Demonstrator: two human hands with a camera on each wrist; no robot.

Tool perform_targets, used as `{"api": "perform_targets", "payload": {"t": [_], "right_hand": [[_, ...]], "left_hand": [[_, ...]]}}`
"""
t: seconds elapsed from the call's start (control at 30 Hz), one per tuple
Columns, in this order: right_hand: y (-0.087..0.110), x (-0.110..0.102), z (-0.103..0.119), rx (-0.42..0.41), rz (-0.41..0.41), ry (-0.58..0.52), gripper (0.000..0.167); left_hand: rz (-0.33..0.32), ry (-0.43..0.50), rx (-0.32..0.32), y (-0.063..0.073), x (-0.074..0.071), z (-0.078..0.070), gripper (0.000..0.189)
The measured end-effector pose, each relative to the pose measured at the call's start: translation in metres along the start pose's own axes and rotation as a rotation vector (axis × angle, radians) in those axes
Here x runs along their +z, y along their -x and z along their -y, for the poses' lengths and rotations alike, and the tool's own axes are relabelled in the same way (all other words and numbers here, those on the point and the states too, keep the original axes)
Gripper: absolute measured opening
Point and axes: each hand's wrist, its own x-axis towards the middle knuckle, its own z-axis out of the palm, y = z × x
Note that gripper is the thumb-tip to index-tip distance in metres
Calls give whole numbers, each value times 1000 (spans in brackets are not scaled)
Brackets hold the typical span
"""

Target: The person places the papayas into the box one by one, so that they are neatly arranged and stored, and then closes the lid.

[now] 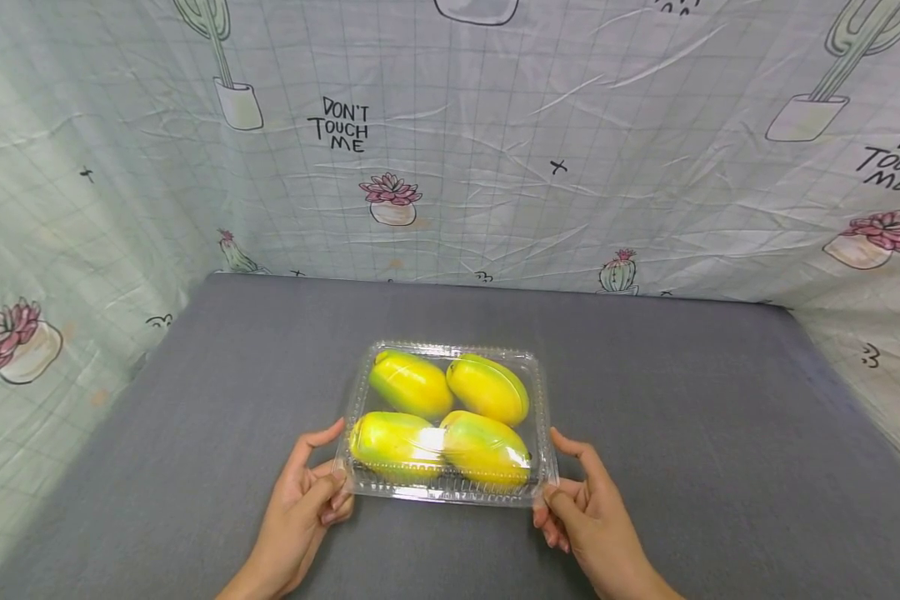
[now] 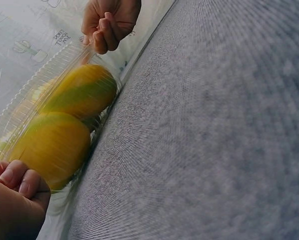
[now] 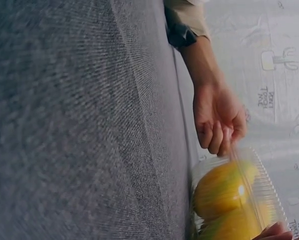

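A clear plastic clamshell box (image 1: 450, 498) with several yellow-green mangoes (image 1: 410, 383) inside sits at the front middle of the table, its lid over the fruit. At its near left corner my left hand (image 1: 303, 500) pinches the rim between thumb and curled fingers, the index finger stretched along the left side. My right hand (image 1: 588, 508) grips the near right corner the same way, index finger along the right side. From the left wrist view, the box's base (image 2: 92, 132) appears low, close to the table surface, with mangoes showing through the ribbed wall.
Grey cloth covers the table (image 1: 682, 400). Behind it and along both sides hangs a pale curtain (image 1: 480, 167) printed with cacti, potted plants and lettering. A dark band (image 3: 182, 36) circles the left wrist, below a beige sleeve (image 3: 189, 15).
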Motion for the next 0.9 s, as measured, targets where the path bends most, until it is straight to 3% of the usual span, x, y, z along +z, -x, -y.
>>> {"api": "perform_targets", "payload": {"t": [0.43, 0.7, 0.9], "right_hand": [[1, 2, -5, -38, -12, 16, 58], [0, 2, -3, -36, 12, 38, 56], [-1, -2, 0, 20, 53, 53, 56]], "left_hand": [[19, -2, 16, -1, -3, -1, 49], [-50, -35, -39, 1, 2, -3, 53], [-93, -100, -83, 0, 8, -9, 47]]}}
